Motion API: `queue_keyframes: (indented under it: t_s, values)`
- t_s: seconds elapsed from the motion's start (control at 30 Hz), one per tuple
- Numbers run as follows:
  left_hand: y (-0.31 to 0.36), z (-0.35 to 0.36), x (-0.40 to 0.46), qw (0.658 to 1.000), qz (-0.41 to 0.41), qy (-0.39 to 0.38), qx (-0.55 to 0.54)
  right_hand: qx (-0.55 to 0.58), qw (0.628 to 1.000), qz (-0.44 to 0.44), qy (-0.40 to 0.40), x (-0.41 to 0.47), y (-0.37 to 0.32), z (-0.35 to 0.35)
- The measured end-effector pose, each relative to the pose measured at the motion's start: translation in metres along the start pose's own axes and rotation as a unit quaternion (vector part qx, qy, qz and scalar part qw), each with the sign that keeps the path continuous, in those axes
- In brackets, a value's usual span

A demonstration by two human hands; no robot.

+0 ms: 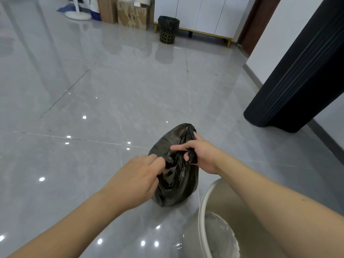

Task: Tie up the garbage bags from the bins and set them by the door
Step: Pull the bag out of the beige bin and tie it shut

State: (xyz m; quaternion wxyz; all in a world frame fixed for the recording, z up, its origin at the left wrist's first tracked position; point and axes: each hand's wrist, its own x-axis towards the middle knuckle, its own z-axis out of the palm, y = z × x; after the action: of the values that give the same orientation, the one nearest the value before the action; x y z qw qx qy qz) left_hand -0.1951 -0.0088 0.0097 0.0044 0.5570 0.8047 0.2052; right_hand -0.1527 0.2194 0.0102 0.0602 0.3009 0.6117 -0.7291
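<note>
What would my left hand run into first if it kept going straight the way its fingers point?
The black garbage bag. The left hand points up and right, its fingers already pinching the bag's gathered plastic, with the right hand just beyond.

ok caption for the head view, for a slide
Both hands, left and right, gather the crinkled black plastic garbage bag beside an empty beige bin.

Garbage bag [175,168]: glossy black. Floor [111,90]: grey glossy tiles, faint marbling, thin pale grout lines. Near bin [219,211]: beige/off-white, whitish inside bottom. Far bin [168,29]: black liner, black body with gold honeycomb pattern. Cabinet [201,13]: white doors, yellow legs. Cardboard boxes [131,14]: brown. Fan base [78,14]: white. Curtain [297,71]: black, vertical pleats.
</note>
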Motion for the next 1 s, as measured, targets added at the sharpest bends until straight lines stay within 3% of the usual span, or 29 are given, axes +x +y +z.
queue_keyframes:
  t_s: [0.2,0.33,0.47,0.63,0.7,0.83,1.0]
  values:
    - [-0.023,-0.014,-0.003,0.995,-0.104,-0.003,-0.006,-0.183,0.983,-0.007,-0.010,0.006,0.015,0.007]
    - [-0.032,-0.017,-0.005,0.995,-0.097,0.018,0.015,-0.244,0.968,-0.032,-0.051,0.006,0.018,0.008]
    - [-0.035,-0.016,-0.006,0.990,-0.131,0.044,-0.032,-0.447,0.887,-0.046,-0.111,0.000,0.024,0.007]
    - [-0.038,-0.013,-0.002,0.983,-0.178,0.035,-0.024,-0.560,0.823,-0.082,-0.042,0.006,0.024,0.007]
    - [-0.037,-0.013,0.001,0.982,-0.177,0.007,-0.064,-0.529,0.846,-0.066,-0.027,0.008,0.020,0.003]
    - [-0.033,-0.020,0.014,0.967,-0.175,-0.052,-0.178,-0.343,0.938,0.007,-0.056,0.004,0.007,-0.002]
    - [-0.034,-0.034,0.034,0.966,-0.163,-0.018,-0.200,-0.180,0.983,-0.004,-0.040,0.009,0.001,0.001]
